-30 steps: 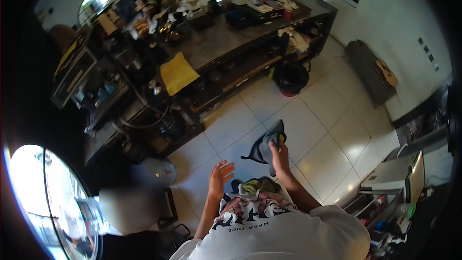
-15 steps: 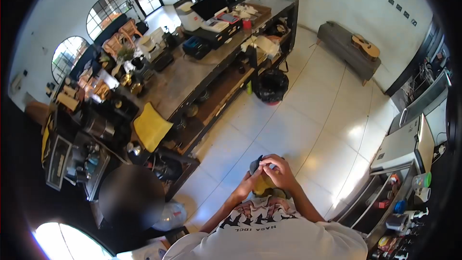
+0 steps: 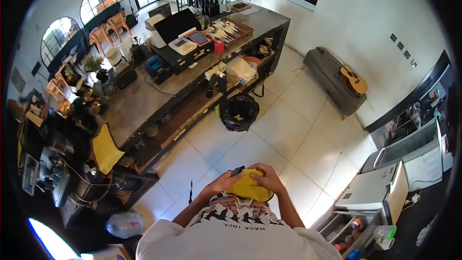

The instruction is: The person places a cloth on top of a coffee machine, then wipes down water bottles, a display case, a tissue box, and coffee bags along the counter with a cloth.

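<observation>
A yellow cloth with a dark grey edge is bunched in front of my chest, just above the shirt print. My left hand has its fingers closed on the cloth's left side, where a dark grey bit sticks up by the fingertips. On the right side, my right hand grips the same cloth, thumb over its front and fingers curled behind. Both hands are close together, and the cloth's underside is hidden.
A long counter on the left carries a cash drawer, bottles and a tray of cutlery. By its end stands a black-bagged bin. A bench with a guitar lines the far wall. A white chest appliance is at right.
The yellow cloth has come up and spread between my hands, with the dark grey part now mostly behind it. My view has turned right, and the blurred round shape at lower left is gone.
</observation>
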The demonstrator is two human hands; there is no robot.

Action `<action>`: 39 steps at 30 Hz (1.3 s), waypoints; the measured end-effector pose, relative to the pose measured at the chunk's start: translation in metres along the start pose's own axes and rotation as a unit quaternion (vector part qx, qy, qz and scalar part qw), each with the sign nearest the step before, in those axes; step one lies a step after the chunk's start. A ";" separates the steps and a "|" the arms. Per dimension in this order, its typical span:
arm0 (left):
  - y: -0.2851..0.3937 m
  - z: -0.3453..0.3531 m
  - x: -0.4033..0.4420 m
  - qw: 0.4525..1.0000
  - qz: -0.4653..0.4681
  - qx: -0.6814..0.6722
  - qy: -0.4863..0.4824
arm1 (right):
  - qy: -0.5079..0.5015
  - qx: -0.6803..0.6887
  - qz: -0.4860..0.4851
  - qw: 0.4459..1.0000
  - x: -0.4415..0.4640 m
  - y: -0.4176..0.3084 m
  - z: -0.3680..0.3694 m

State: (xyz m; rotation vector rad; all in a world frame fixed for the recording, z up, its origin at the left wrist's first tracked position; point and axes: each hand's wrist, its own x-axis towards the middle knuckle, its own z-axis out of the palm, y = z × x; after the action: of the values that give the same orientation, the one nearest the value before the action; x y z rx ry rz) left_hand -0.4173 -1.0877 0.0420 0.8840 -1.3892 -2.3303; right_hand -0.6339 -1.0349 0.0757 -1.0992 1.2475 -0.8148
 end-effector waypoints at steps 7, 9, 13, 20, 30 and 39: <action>-0.017 -0.042 0.091 0.943 0.085 0.301 0.118 | 0.215 -0.024 -0.091 0.972 0.042 0.024 -0.044; 0.035 -0.038 0.106 0.908 0.002 0.403 0.113 | 0.279 -0.029 -0.135 0.950 0.053 0.026 -0.067; 0.044 -0.067 0.179 0.958 0.103 0.252 0.094 | 0.324 0.104 -0.025 0.940 0.075 0.022 -0.139; 0.111 -0.094 0.340 0.974 0.120 0.073 0.175 | 0.371 0.156 -0.077 0.912 0.149 -0.026 -0.263; 0.232 -0.077 0.480 0.941 0.138 0.262 0.163 | 0.466 0.086 0.056 0.879 0.212 0.005 -0.404; 0.206 -0.027 0.476 0.906 0.064 0.061 0.413 | -0.100 -0.046 0.170 0.979 0.338 0.002 -0.564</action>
State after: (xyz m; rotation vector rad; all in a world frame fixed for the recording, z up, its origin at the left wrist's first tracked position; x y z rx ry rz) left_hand -0.7803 -1.4594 0.0416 1.5186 -1.1502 -1.4600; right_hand -1.1291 -1.4579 -0.0152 -0.9791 1.2654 -0.3805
